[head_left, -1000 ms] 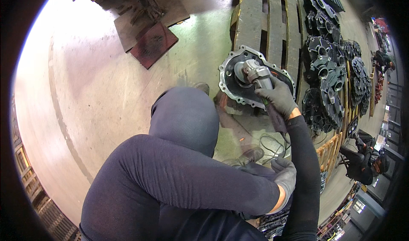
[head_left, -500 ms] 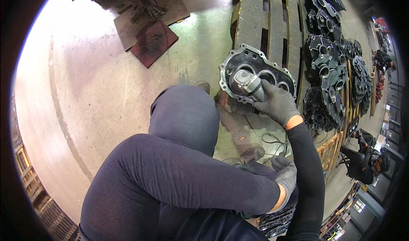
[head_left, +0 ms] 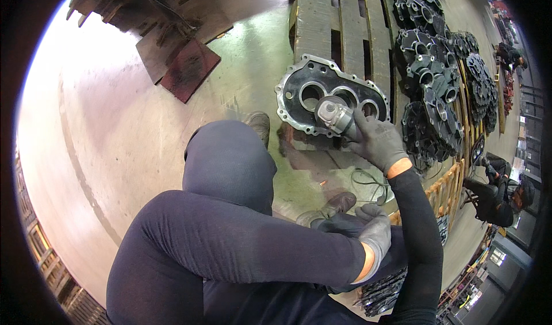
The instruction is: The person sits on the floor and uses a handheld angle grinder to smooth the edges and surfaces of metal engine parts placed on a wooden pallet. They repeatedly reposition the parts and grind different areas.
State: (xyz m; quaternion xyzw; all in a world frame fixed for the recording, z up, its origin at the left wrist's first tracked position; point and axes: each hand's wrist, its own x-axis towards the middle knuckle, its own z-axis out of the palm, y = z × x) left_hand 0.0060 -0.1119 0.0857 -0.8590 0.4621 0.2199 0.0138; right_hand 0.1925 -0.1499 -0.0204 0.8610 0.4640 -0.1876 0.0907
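My right hand (head_left: 376, 144), in a grey glove, is shut on a small angle grinder (head_left: 333, 115). The grinder's head lies against a black cast cover plate (head_left: 299, 92) that has bright ground edges and three round holes. The plate lies at the near end of a wooden pallet (head_left: 339, 14). My left hand (head_left: 374, 236), also gloved, rests with bent fingers on dark cloth next to my right upper arm, and I see nothing in it. My left forearm crosses the view in front of my hooded head and hides what is beneath it.
Several black cast parts (head_left: 434, 66) are packed along the pallet's right side. Rusty metal plates (head_left: 187, 66) lie on the concrete floor at the upper left. A cable (head_left: 368, 184) loops near my shoes (head_left: 330, 207). Another person (head_left: 497, 190) sits at the right edge.
My right hand has carried the grinder left across the cover plate, from its right part to between the holes. My left hand has stayed where it was.
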